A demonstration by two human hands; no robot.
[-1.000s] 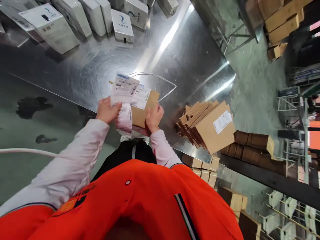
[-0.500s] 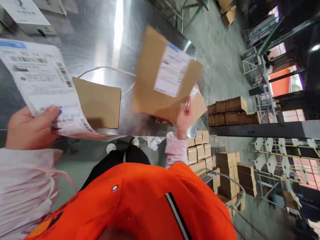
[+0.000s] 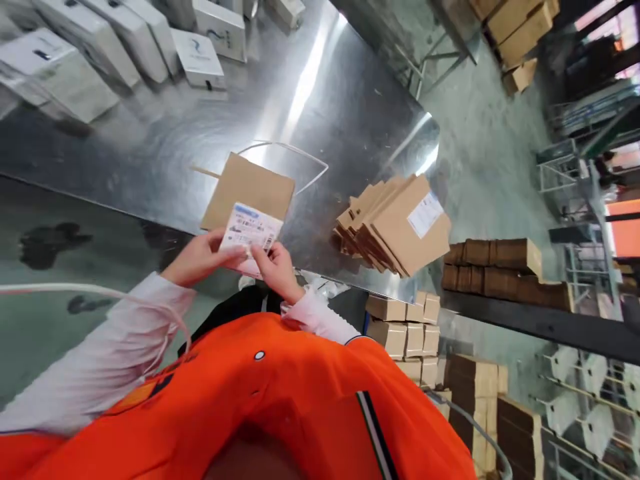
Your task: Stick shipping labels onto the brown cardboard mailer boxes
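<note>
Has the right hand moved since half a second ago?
Yes: the right hand has moved left, away from the right end of the metal table, to the label sheet.

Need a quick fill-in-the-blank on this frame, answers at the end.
1. The printed label between left hand and right hand has a ____ band at its top.
2. In the picture, the cardboard pile lies to the ____ of both hands.
3. The white boxes stand toward the picture's upper ____ corner.

Missing words: blue; right; left.
</note>
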